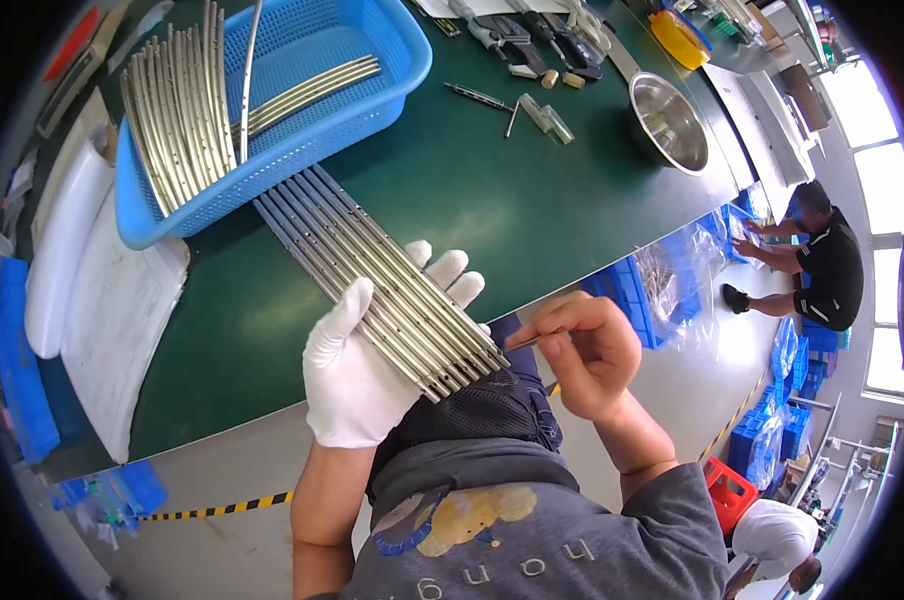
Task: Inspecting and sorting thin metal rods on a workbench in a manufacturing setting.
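My left hand [357,365], in a white glove, is closed around a flat row of slim silver metal tubes [392,285] with small holes along them. The row slants from the blue basket down toward my lap, its near ends sticking out past the glove. My right hand [592,355], bare, pinches a small thin piece [537,341] between thumb and forefinger, close beside the near end of the rightmost tube. What kind of piece it is I cannot make out. More curved tubes [187,110] lie inside the blue plastic basket [272,172], over the far ends of the row.
The green table [452,190] carries a steel bowl [669,122], a pen-like tool [480,96], small clear vials [545,118] and power drivers [517,42]. Papers [122,320] lie at left. Blue bins [627,300] stand past the table's right edge. Two other people are at right.
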`<action>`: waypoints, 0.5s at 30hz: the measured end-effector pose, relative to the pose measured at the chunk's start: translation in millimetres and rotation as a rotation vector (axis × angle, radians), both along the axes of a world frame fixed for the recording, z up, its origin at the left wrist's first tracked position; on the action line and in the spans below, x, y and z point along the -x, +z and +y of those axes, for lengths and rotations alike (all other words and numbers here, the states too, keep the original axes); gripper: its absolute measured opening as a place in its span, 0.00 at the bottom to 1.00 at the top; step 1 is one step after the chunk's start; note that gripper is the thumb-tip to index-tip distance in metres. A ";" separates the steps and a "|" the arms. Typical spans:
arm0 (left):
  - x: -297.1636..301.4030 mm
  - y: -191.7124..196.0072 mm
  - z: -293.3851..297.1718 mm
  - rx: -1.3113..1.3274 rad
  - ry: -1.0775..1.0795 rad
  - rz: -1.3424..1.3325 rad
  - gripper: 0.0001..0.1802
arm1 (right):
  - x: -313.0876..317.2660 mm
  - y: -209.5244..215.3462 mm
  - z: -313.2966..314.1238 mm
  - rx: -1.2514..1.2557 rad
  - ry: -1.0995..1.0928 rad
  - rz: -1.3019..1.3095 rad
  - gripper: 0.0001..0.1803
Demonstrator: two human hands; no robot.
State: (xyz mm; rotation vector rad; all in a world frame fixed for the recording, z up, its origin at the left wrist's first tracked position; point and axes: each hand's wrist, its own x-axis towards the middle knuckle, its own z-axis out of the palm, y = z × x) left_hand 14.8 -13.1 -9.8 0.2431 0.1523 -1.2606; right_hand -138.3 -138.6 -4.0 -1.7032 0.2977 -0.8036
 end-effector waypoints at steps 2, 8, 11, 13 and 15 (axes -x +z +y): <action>0.1 0.5 -0.2 0.019 0.009 -0.006 0.31 | -2.5 1.2 1.6 0.033 0.045 -0.009 0.08; -2.8 2.6 1.6 -0.013 -0.018 0.043 0.32 | 0.2 7.6 -7.5 0.224 0.161 0.102 0.04; -2.2 6.5 2.1 -0.037 -0.018 0.040 0.32 | -2.5 6.2 0.5 0.067 0.010 0.096 0.08; -2.1 7.8 2.5 -0.042 -0.015 0.036 0.33 | -3.3 8.2 0.7 0.089 0.019 0.115 0.08; -2.2 6.6 2.8 -0.048 -0.009 0.026 0.33 | -5.3 11.6 -1.1 0.110 0.030 0.129 0.08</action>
